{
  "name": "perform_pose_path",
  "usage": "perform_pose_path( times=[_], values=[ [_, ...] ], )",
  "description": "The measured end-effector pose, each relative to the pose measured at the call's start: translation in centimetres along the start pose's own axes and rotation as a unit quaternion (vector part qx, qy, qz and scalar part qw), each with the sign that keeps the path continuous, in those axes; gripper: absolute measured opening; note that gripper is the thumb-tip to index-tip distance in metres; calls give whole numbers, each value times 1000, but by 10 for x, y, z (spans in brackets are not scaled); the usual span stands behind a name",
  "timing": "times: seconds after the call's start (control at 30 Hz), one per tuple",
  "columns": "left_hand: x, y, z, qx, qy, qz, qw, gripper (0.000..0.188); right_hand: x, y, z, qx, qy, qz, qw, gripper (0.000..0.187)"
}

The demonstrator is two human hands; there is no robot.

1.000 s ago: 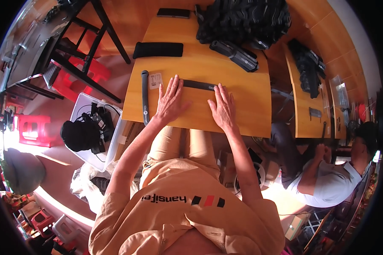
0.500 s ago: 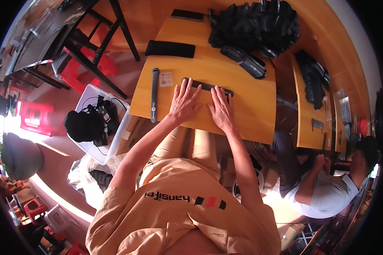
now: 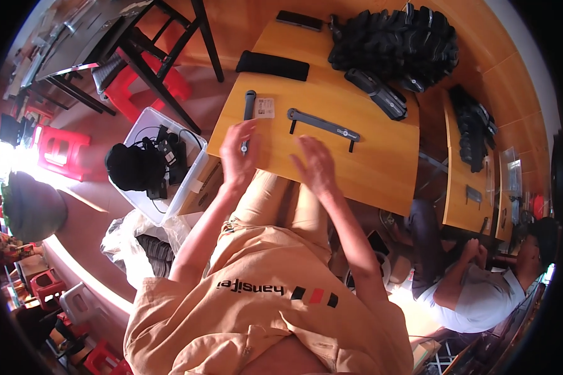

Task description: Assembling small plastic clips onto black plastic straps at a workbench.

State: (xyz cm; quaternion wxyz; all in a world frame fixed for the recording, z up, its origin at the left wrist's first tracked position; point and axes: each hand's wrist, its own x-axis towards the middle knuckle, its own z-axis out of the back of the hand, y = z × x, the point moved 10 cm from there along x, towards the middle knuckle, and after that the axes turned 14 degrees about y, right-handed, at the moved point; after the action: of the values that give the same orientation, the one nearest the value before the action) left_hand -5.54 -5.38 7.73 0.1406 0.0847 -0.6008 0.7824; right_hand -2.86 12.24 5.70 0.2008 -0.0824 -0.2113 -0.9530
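On the desk (image 3: 381,169): two grey bars (image 3: 322,124), one white card (image 3: 264,107), one black pouch (image 3: 273,65), one phone (image 3: 299,20) at the far edge

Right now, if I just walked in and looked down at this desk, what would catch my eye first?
Probably the two bare hands raised open over the near edge of the wooden table: the left hand and the right hand, neither holding anything. Just beyond them lies a long grey bar, flat on the wood. At the far end sits a big heap of black gear.
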Motion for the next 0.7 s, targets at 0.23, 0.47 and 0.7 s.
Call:
perform_pose_path(
  times=[0.23,0.47,0.7],
  values=[
    [-97,94,86,-214,-107,230,943,19,31,102,-67,-23,114,143,983,51],
    [-114,95,8,-427,65,357,828,33,28,112,-34,64,11,187,980,37],
    [-60,-1,-73,-677,202,222,672,28,-12,77,51,280,-99,35,954,45]
  ],
)
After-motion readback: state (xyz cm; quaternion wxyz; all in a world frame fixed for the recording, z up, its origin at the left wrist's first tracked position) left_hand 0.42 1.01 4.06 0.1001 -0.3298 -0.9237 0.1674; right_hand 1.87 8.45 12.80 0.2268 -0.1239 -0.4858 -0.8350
